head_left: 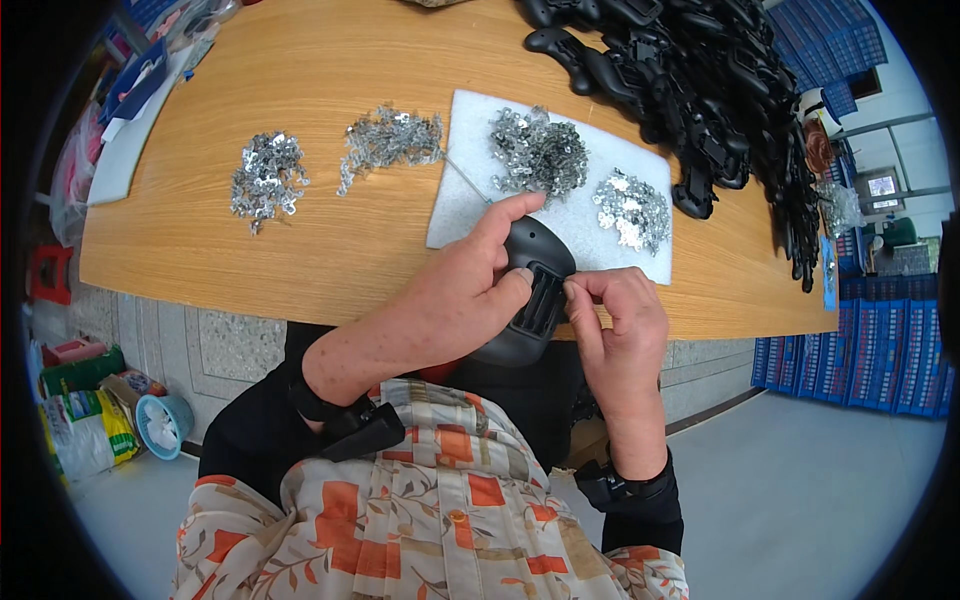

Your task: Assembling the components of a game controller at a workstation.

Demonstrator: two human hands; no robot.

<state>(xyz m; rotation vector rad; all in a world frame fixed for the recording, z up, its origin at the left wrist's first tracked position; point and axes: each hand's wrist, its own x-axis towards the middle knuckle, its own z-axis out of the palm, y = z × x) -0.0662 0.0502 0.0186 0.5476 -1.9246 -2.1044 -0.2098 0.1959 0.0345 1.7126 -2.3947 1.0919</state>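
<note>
My left hand (460,275) is closed around a black game controller shell (538,242) at the table's front edge, its thumb on the rim of the open battery compartment (542,305). My right hand (625,320) pinches at the compartment's right edge; whatever lies between thumb and forefinger is too small or hidden to make out. A thin metal rod (467,178) sticks out beyond my left hand. On a white foam sheet (450,215) just past the shell lie a heap of small metal clips (540,155) and a pile of flat shiny metal pieces (633,212).
Two more piles of small metal parts, one (268,178) and another (392,140), lie left of the foam. A large heap of black controller shells (670,90) covers the far right of the wooden table (330,260). Blue stacked bins (860,350) stand beyond.
</note>
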